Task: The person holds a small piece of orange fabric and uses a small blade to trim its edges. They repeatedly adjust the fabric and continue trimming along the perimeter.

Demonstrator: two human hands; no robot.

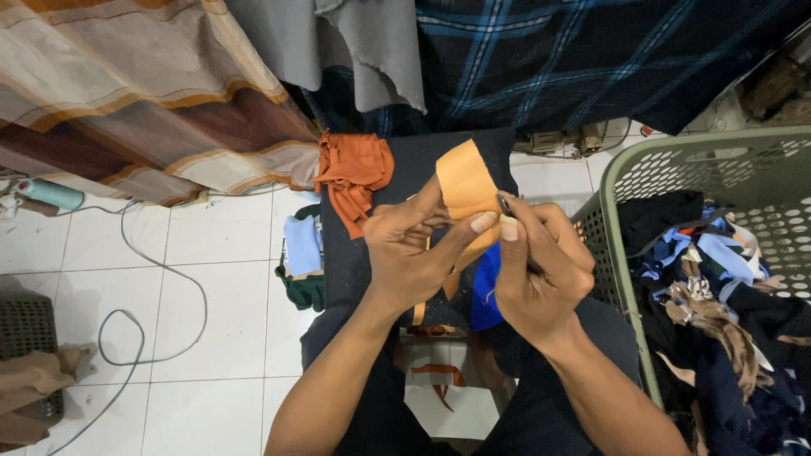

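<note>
I see my left hand [414, 253] closed on a light orange fabric piece [466, 190], thumb and fingers pinching its lower edge so the piece stands up above the knuckles. My right hand [536, 270] is curled shut just beside it, pinching a small dark metal tool [504, 205] whose tip touches the right edge of the orange piece; I cannot tell what kind of tool it is. The two thumbs nearly meet under the fabric.

Taking the orange piece as my landmark: behind and under it lies a dark cloth [422, 160] spread over my lap. Just left of it on that cloth sits a crumpled rust-orange garment [353, 173]. Below it, between my hands, a bright blue scrap [484, 291] shows. Further left, on the white tiled floor [211, 338], lie pale blue and dark green pieces [302, 262] and a looping grey cable [160, 279]. To the right stands a green perforated laundry basket [676, 165] filled with mixed fabric scraps [718, 287]. Above it hang a dark plaid cloth [574, 59] and a brown striped cloth [127, 93].
</note>
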